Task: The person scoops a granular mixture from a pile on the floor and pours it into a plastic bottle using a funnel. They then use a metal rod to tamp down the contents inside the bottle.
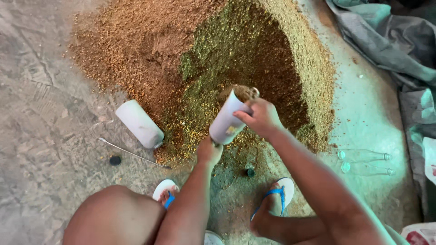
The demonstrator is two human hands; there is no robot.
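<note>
At the foot of the grain heap [204, 59], on the concrete floor [41, 90], you hold a white bottle [226, 119] tilted, its mouth up against the slope and brimming with grain. Your right hand [262, 119] is clamped round the upper side of the bottle, fingers wrapped on the wall; your left hand [209, 152] cups the base from below, closed against it. The bottle looks like thin plastic: stiff enough when packed, heavy for its size, and dusty, so liable to slip. Hold low with a hand under the base. A second white bottle [139, 124] lies on its side just left of the heap, beside a thin metal rod [131, 153] and a dark cap [115, 160]. Two clear bottles [363, 161] lie well to the right. Your left fingertips are hidden under the bottle, and its neck is lost in the grain.
</note>
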